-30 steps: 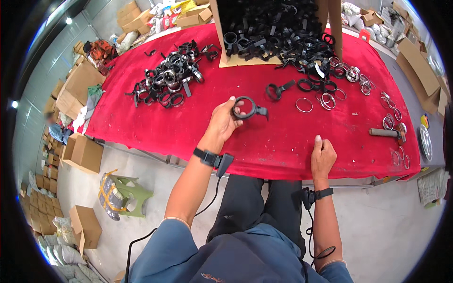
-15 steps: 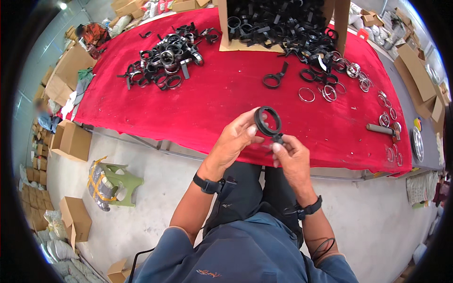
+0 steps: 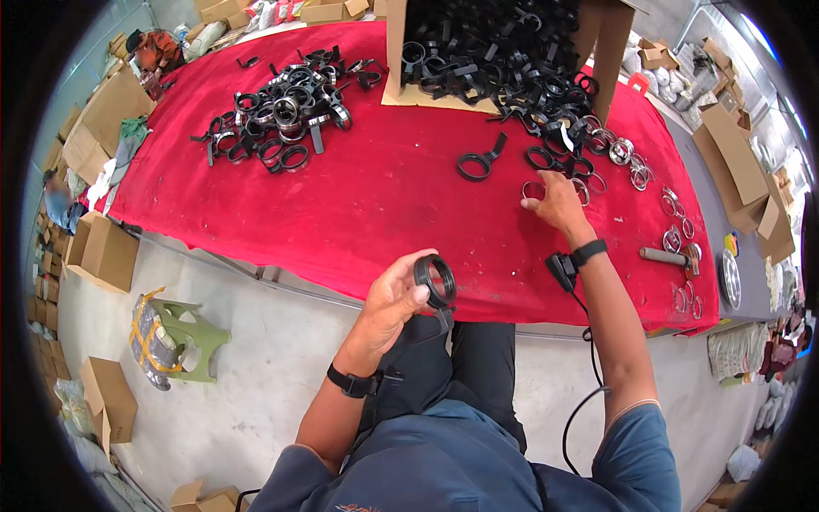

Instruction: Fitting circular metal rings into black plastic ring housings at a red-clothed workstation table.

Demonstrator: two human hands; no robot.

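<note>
My left hand is closed around a black ring clamp, held up in front of the table's near edge. A short tab hangs from the ring's lower side. Farther out, my right hand is over a thin silver metal ring on the red cloth. Thumb and fingers are apart around that ring's right side; my hand hides part of it. Left of this hand lies a single black clamp with its tab pointing away. More black clamps lie just beyond my fingers.
A cardboard box spills black clamps onto the red cloth. A pile of clamps lies at the far left. Silver rings run down the right side, near a hammer. A green stool stands on the floor.
My right hand has let go of the clamp's tab and moved away to the right, over the silver ring. My left hand has drawn the clamp slightly left and nearer.
</note>
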